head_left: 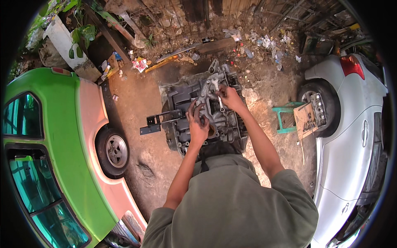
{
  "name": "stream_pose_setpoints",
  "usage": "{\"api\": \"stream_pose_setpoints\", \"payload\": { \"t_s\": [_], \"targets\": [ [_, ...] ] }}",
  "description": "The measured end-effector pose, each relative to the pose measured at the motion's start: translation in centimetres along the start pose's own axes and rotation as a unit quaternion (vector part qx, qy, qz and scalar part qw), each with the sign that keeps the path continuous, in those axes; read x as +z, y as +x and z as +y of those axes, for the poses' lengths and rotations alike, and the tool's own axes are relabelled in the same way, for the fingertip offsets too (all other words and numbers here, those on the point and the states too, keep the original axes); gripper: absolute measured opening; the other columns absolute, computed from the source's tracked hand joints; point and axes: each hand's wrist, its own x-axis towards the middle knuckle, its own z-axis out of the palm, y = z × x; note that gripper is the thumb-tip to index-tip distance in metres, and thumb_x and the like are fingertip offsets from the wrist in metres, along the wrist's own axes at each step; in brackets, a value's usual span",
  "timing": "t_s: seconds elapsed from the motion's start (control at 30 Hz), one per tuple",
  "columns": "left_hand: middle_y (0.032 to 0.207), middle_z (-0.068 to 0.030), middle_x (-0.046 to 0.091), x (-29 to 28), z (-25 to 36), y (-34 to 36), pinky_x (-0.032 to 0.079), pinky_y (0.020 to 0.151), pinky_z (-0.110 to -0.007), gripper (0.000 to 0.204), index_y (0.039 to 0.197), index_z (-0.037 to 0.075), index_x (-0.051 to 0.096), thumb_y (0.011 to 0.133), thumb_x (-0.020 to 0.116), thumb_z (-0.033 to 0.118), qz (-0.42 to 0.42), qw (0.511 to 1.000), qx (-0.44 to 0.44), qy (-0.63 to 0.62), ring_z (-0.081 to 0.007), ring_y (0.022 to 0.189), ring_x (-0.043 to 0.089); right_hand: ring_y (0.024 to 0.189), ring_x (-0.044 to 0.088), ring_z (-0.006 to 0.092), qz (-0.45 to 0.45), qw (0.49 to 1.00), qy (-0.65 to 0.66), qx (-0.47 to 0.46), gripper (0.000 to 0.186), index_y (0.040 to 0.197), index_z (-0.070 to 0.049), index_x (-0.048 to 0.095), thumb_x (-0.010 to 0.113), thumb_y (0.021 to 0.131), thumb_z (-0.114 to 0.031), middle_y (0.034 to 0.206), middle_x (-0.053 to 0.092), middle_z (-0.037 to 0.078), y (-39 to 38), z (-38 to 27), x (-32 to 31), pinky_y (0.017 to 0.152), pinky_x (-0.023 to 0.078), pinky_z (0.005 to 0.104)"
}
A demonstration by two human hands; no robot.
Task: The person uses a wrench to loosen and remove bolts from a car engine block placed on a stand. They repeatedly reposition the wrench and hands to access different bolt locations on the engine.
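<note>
A: Nearest in, the left hand [197, 124]. State?

B: Palm down, fingers spread and pressed on the near part of the engine block [206, 113]. A flat bracing touch; nothing is clasped in it that I can see.

A: And the right hand [232, 98]?

B: Farther out and a little to the right. Fingers closed around a small silver wrench [220, 102], held near its upper end.

A: Long axis of the wrench?

B: Runs roughly toward and away from the person, slightly tilted; the lower end hangs toward the block's middle, just beside the left fingertips. Whether its head sits on a bolt, cannot tell, too small.

A: So which hand is nearer the working spot?

B: The right, it is on the tool. The left lies just short of it, on the near side.

A: The block itself?

B: On bare dirt ground [140, 136], directly ahead, a dark bracket [163, 120] jutting left.

A: Beyond?

B: Green car [49, 136] left, white car [351, 124] right, green stool [285, 118] by the white car's wheel, litter along the far wall.
</note>
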Motion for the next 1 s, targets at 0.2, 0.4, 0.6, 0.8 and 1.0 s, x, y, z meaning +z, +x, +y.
{"api": "stream_pose_setpoints", "payload": {
  "t_s": [0.2, 0.4, 0.6, 0.8, 1.0],
  "targets": [
    [0.152, -0.0171, 0.039, 0.1, -0.2, -0.3, 0.041, 0.106, -0.051, 0.057, 0.133, 0.009, 0.059, 0.079, 0.057, -0.007, 0.008, 1.0, 0.004, -0.015, -0.0429, 0.13, 0.043, 0.065, 0.068, 0.0167, 0.181, 0.912, 0.358, 0.091, 0.02, 0.112, 0.003, 0.052, 0.062, 0.103, -0.011, 0.086, 0.067, 0.012, -2.3, -0.9, -3.0, 0.055, 0.057, 0.03],
    [0.153, -0.0175, 0.038, 0.1, -0.2, -0.2, 0.043, 0.103, -0.051, 0.055, 0.133, 0.009, 0.059, 0.08, 0.056, -0.006, 0.003, 1.0, -0.001, -0.028, -0.0437, 0.131, 0.042, 0.078, 0.074, 0.0279, 0.249, 0.849, 0.457, 0.088, 0.022, 0.108, 0.008, 0.051, 0.064, 0.101, -0.008, 0.094, 0.066, 0.018, -9.6, -1.2, -2.3, 0.07, 0.065, 0.0376],
    [0.151, -0.0197, 0.04, 0.0, -0.1, -0.2, 0.038, 0.109, -0.052, 0.051, 0.132, 0.009, 0.058, 0.083, 0.055, -0.005, -0.009, 0.999, -0.015, -0.036, -0.0419, 0.134, 0.041, 0.088, 0.075, 0.0305, 0.273, 0.827, 0.474, 0.131, 0.025, 0.113, 0.006, 0.054, 0.062, 0.104, -0.015, 0.095, 0.067, 0.019, -13.2, -2.3, -0.3, 0.079, 0.064, 0.0393],
    [0.152, -0.0195, 0.039, -0.2, 0.1, -0.2, 0.041, 0.106, -0.052, 0.055, 0.133, 0.007, 0.057, 0.08, 0.056, -0.007, -0.001, 1.0, 0.007, -0.022, -0.0451, 0.133, 0.041, 0.095, 0.074, 0.0323, 0.247, 0.829, 0.484, 0.13, 0.029, 0.119, 0.007, 0.055, 0.06, 0.105, -0.018, 0.101, 0.068, 0.022, -13.4, -1.8, 0.8, 0.086, 0.062, 0.04],
    [0.153, -0.0182, 0.039, -0.2, 0.1, -0.2, 0.041, 0.107, -0.052, 0.057, 0.133, 0.009, 0.057, 0.08, 0.056, -0.008, -0.005, 1.0, -0.004, -0.023, -0.0448, 0.133, 0.041, 0.1, 0.073, 0.0324, 0.247, 0.837, 0.474, 0.115, 0.031, 0.119, 0.008, 0.056, 0.06, 0.105, -0.019, 0.105, 0.068, 0.021, -14.7, -1.0, 1.8, 0.091, 0.061, 0.0396]
  ]
}}
